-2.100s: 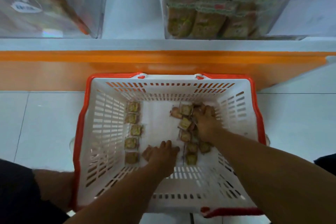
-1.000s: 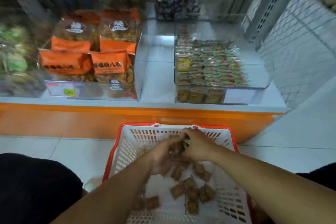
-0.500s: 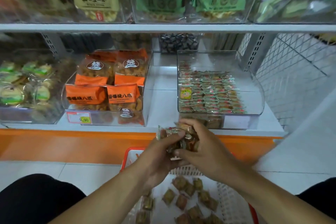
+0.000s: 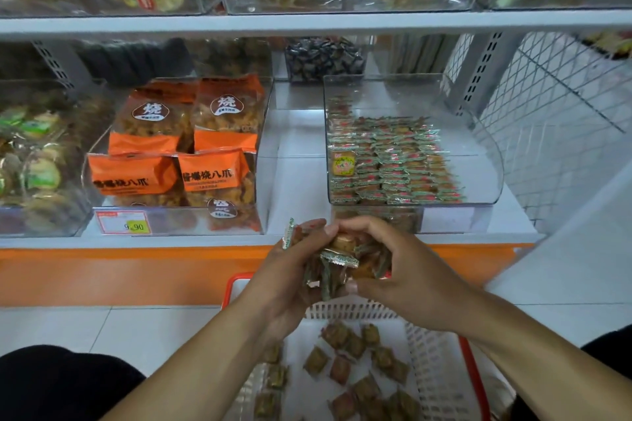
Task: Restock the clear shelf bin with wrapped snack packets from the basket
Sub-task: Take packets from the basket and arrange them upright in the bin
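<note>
Head: both hands clutch packets below bin.

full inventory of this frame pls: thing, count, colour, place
clear bin: one, see-through, lower shelf right, partly filled with small green-red packets
held packets: a handful, green-edged, between both hands above the basket
loose packets: many, brownish, on the basket floor
basket: one, white with red rim, on the floor
orange bags: four visible, orange, bin on lower shelf centre
price tag: one, yellow-red, front of that bin
left hand: gripping the packets
right hand: gripping the packets
</note>
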Demonstrator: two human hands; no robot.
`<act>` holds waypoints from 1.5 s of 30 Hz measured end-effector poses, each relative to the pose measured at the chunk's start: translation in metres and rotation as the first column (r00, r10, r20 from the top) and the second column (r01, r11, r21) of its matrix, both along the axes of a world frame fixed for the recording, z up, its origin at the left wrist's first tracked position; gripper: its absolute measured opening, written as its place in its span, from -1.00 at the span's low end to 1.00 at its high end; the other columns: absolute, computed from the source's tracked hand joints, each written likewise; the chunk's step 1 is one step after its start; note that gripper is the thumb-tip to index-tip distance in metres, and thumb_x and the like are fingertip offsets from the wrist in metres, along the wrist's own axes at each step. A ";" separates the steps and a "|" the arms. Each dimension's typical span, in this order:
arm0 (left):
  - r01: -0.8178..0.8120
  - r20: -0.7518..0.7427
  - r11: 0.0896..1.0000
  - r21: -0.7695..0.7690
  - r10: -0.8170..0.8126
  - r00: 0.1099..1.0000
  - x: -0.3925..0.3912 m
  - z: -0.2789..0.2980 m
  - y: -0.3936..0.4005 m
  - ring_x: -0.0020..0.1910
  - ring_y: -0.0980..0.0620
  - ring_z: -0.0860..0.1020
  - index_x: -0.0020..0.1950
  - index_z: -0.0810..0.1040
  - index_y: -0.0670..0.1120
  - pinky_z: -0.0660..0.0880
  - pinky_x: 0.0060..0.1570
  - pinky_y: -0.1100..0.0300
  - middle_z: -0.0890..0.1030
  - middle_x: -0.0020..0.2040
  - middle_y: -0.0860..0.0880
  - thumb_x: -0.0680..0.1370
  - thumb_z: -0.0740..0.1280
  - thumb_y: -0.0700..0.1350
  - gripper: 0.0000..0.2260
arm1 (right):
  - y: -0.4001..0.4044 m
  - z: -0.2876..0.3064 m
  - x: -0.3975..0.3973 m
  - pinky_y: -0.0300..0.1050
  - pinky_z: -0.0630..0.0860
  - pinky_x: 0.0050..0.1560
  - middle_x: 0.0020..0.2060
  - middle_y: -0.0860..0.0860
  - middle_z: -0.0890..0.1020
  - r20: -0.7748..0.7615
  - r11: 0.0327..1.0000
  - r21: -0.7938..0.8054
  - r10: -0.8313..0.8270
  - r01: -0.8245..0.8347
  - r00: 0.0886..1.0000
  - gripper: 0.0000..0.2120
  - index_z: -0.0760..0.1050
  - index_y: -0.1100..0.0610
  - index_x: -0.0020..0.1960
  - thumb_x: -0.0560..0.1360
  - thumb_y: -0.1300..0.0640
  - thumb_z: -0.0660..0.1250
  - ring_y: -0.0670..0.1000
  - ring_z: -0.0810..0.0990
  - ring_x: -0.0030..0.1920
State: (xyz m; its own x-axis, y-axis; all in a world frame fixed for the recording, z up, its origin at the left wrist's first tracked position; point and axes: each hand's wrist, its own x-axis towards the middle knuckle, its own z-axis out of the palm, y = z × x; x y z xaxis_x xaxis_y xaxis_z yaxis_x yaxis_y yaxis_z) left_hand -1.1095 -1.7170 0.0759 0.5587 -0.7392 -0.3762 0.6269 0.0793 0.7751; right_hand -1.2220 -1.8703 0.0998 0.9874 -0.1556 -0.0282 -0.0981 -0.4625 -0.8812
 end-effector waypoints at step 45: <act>0.035 -0.351 0.997 -0.066 -0.056 0.935 0.005 0.010 0.010 -0.03 -0.21 0.71 -0.16 0.75 -0.18 0.68 -0.21 -0.06 0.69 0.07 -0.27 0.30 0.59 -0.19 -0.84 | -0.012 0.023 -0.005 -0.04 0.64 0.13 0.18 0.20 0.67 -0.232 0.585 0.776 -0.087 0.238 0.969 -0.55 0.57 0.21 0.29 0.40 0.29 0.45 0.14 0.67 0.13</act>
